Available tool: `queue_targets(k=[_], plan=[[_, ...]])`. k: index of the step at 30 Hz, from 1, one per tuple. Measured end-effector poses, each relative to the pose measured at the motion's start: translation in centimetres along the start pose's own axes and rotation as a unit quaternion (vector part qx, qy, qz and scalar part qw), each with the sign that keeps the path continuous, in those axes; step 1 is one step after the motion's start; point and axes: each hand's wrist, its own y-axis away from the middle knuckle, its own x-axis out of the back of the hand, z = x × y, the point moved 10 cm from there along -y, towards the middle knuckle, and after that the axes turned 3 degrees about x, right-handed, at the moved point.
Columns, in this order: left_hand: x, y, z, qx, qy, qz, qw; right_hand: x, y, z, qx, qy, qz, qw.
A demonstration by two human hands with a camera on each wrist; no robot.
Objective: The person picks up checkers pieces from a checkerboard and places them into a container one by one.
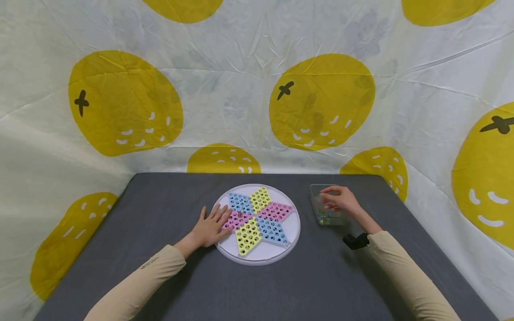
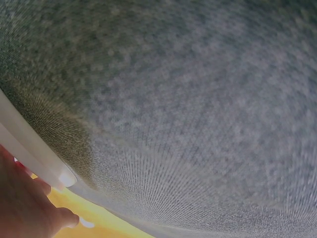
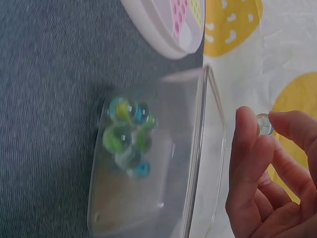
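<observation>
A round white Chinese checkers board (image 1: 270, 257) lies on the table, with a star of pink, yellow and blue perforated sections. My left hand (image 1: 209, 228) rests on its left side, fingers spread and straight over the rim and the edge of a pink section. Over a clear plastic box (image 3: 197, 144) at the board's right, my right hand (image 1: 340, 199) is raised. Between thumb and fingertips it pinches a clear glass marble (image 3: 264, 124). Several green, blue and yellow marbles (image 3: 119, 139) are gathered at one end of the box. One dark reddish marble (image 1: 240, 214) shows on the pink section by my left fingers.
Dark grey cloth (image 1: 257, 294) covers the table. Behind it and along the sides hangs a white curtain (image 1: 225, 102) printed with big yellow fruit. A black strap (image 1: 355, 241) hangs at my right wrist, beside the box.
</observation>
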Motion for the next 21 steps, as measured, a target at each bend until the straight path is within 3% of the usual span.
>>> queue_targets(k=[5, 21], plan=[[-0.4, -0.3, -0.4, 0.017, -0.024, -0.019, 0.9994, 1.2, -0.1, 0.8, -0.008, 0.015, 0.01, 1.0], [-0.1, -0.2, -0.1, 0.013, -0.022, -0.015, 0.9996, 2.7, -0.4, 2.3, -0.035, 0.022, 0.026, 0.999]])
